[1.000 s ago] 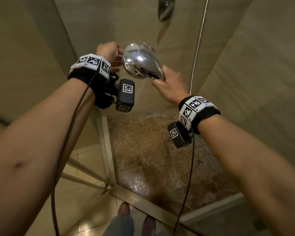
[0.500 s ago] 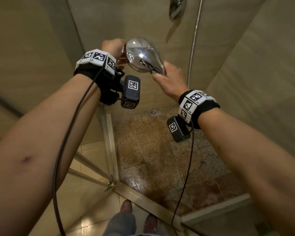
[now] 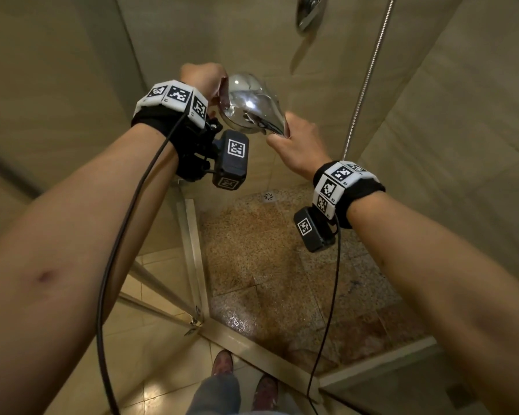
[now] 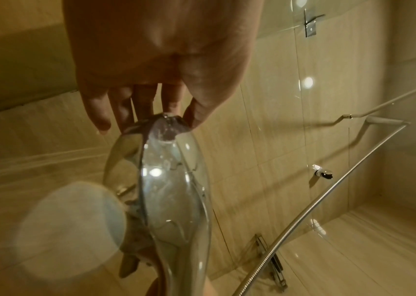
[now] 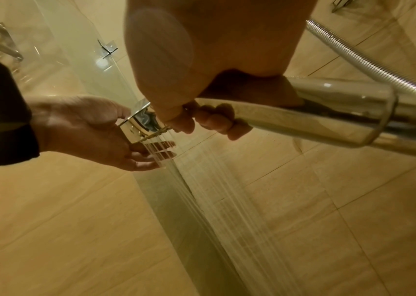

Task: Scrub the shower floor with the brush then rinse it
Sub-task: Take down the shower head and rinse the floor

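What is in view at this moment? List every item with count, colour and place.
shower head: one, chrome, held up between both hands, spraying water
hose: one, silver, hanging along the back wall
wall fitting: one, chrome, top of the back wall
shower floor: one, speckled brown stone, wet, below the hands
drain: one, silver, far corner of the floor
shoes: two, reddish, outside the threshold
left hand: fingers at the head's rim
right hand: grips the handle

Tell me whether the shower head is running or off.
Running. Streaks of water spray from the shower head, which the right hand grips by its handle, past the left hand.
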{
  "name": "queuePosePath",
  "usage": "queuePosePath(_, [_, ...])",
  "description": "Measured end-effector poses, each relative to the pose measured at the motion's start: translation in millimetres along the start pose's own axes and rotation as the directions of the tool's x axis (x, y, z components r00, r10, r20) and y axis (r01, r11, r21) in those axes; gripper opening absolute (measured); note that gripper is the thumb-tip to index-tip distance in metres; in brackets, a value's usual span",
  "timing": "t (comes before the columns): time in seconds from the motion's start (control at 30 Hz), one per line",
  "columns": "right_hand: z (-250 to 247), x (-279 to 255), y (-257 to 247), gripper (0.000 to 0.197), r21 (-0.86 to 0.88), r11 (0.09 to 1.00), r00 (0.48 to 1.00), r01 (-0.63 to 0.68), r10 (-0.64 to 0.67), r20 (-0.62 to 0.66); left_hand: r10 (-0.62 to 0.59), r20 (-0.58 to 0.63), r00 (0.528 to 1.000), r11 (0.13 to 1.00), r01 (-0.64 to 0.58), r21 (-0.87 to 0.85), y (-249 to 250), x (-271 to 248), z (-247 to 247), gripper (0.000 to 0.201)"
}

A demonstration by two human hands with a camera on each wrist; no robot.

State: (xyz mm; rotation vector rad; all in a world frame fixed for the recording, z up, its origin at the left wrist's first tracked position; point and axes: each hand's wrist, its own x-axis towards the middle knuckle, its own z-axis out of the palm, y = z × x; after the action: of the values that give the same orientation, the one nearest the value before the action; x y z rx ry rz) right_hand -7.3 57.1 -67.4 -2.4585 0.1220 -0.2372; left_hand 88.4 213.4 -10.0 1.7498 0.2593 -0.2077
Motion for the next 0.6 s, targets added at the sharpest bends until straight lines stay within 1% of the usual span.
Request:
queuePosePath(0.07, [-1, -1, 4, 0.024, -0.011, 1.000, 1.000, -0.013, 0.013, 0.002, 0.001, -0.005, 1.000, 1.000, -0.001, 0.003, -3, -3, 6, 0.038])
queuePosePath(0.1, [-1, -1, 6, 0.023, -0.015, 1.000, 1.000, -0.021, 0.021, 0.000, 0.011, 0.004, 1.000, 1.000, -0.011, 0.007, -5, -5, 9, 0.042])
queuePosePath(0.2, [-2, -3, 13, 0.020, -0.015, 0.999, 0.999, -0.042, 0.042, 0.007, 0.042, 0.030, 0.999, 0.999, -0.042, 0.003, -10, -10, 17, 0.030])
queuePosePath(0.33, [-1, -11, 19, 0.020, -0.043, 0.998, 0.998, -0.049, 0.050, 0.028, 0.045, 0.051, 0.998, 0.999, -0.044, -0.023, -19, -15, 23, 0.032])
queuePosePath(0.43, [5, -17, 19, 0.020, -0.076, 0.996, 0.998, -0.038, 0.042, 0.052, 0.011, 0.032, 0.999, 1.000, -0.010, -0.018, -27, -20, 23, 0.035])
queuePosePath(0.53, [12, -22, 17, 0.018, -0.100, 0.995, 0.995, -0.024, 0.033, 0.093, -0.034, 0.010, 0.999, 0.999, 0.033, 0.018, -35, -23, 20, 0.032])
queuePosePath(0.6, [16, -26, 17, 0.018, -0.128, 0.992, 0.992, -0.020, 0.036, 0.121, -0.068, 0.023, 0.997, 0.998, 0.068, -0.003, -42, -26, 20, 0.038])
